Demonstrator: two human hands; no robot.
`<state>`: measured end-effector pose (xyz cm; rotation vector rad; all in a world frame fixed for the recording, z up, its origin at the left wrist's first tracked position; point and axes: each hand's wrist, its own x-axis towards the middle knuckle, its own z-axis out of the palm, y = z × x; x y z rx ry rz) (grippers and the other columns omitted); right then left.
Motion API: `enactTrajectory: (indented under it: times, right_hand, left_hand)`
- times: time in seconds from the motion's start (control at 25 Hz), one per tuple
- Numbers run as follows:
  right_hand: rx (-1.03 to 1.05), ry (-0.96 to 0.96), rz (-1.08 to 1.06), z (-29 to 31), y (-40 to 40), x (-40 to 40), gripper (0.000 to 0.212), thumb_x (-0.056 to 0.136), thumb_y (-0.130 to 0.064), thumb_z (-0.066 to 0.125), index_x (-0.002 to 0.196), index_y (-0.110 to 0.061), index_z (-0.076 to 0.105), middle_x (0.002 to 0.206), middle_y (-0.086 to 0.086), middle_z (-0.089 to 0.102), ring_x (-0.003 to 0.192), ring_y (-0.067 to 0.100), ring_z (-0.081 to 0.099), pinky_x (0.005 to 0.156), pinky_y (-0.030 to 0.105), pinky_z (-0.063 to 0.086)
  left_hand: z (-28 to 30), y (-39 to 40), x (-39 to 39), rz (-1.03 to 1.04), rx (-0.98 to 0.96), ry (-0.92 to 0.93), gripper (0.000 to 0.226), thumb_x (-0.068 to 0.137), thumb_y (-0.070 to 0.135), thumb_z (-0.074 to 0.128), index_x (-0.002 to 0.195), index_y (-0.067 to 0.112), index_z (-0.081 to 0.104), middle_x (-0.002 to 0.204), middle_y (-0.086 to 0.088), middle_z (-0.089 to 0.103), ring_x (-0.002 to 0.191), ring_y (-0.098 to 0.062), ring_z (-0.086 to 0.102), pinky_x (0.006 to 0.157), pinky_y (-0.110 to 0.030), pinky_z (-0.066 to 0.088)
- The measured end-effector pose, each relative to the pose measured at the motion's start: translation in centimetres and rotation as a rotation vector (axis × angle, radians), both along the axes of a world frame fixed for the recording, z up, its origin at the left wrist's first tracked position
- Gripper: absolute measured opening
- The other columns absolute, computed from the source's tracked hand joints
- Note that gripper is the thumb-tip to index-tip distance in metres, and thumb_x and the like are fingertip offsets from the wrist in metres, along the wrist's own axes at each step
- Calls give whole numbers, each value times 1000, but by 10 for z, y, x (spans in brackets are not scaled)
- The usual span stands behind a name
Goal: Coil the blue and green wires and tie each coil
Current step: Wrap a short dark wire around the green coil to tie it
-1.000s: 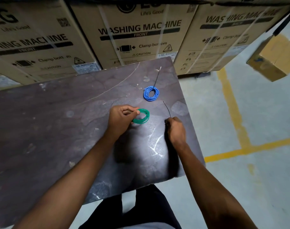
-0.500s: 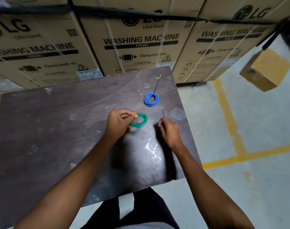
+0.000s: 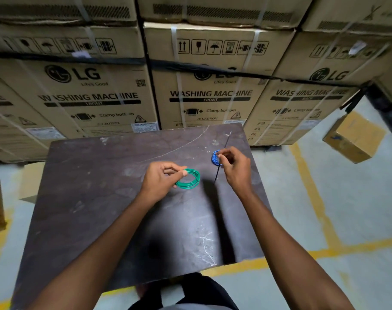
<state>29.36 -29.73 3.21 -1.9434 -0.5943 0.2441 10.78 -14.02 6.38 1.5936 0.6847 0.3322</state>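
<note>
right hand (image 3: 234, 168) moved up beside blue coil (image 3: 215, 158), pinching black tie (image 3: 218, 173) | left hand (image 3: 161, 182) pinches green coil (image 3: 189, 179)

The right hand (image 3: 234, 168) covers most of the blue coil (image 3: 215, 158), so only its left side shows. The left hand's fingers (image 3: 181, 173) hide part of the green coil (image 3: 189, 181). The table (image 3: 90, 198) is cut off at the bottom edge. The boxes (image 3: 96, 90) look blurry.
</note>
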Motion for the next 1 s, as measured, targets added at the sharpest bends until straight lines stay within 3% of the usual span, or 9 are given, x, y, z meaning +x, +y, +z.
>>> enactTrajectory:
  times: [0.12, 0.36, 0.52, 0.6, 0.72, 1.0]
  right_hand:
    - [122, 14, 34, 32, 25, -10, 15, 90, -3, 70, 90, -18, 71, 85, 5, 77, 75, 18, 72, 67, 22, 56]
    - [275, 129, 43, 65, 63, -29, 21, 88, 2, 72, 84, -18, 68, 79, 13, 75, 63, 19, 65, 55, 26, 56]
    - [310, 203, 105, 72, 77, -48, 7, 88, 7, 71, 90, 2, 67, 80, 25, 73, 57, 15, 63, 54, 25, 56]
    - [321, 224, 160, 75, 83, -60, 7, 88, 8, 70, 88, 2, 66, 83, 29, 73, 57, 17, 63, 54, 27, 56]
    - [323, 262, 232, 80, 88, -73, 16, 88, 9, 70, 85, -6, 66, 85, 28, 74, 57, 20, 63, 55, 28, 56]
    - [303, 439, 419, 97, 91, -97, 9, 88, 10, 71, 94, 4, 67, 78, 21, 71, 61, 21, 70, 64, 29, 62]
  left_hand:
    - [17, 6, -20, -14, 10, -38, 19, 85, -1, 78, 79, 18, 76, 79, 18, 78, 62, 1, 68, 46, -19, 53]
    - [41, 13, -55, -48, 15, -88, 19, 83, -2, 79, 78, 15, 77, 84, 11, 80, 65, -6, 67, 48, -21, 54]
    - [53, 20, -72, -15, 48, -128, 13, 84, -1, 78, 82, 12, 78, 84, 10, 80, 61, -8, 64, 48, -22, 55]
    - [59, 24, -77, 2, 50, -144, 15, 84, -1, 78, 83, 13, 78, 84, 11, 80, 61, -4, 66, 49, -23, 57]
    - [65, 29, -83, 17, 71, -149, 15, 84, 0, 78, 83, 15, 78, 86, 11, 80, 65, -6, 68, 50, -25, 58]
    - [66, 34, -90, 45, 92, -135, 19, 85, 3, 79, 82, 21, 79, 84, 3, 81, 65, -11, 69, 49, -28, 57]
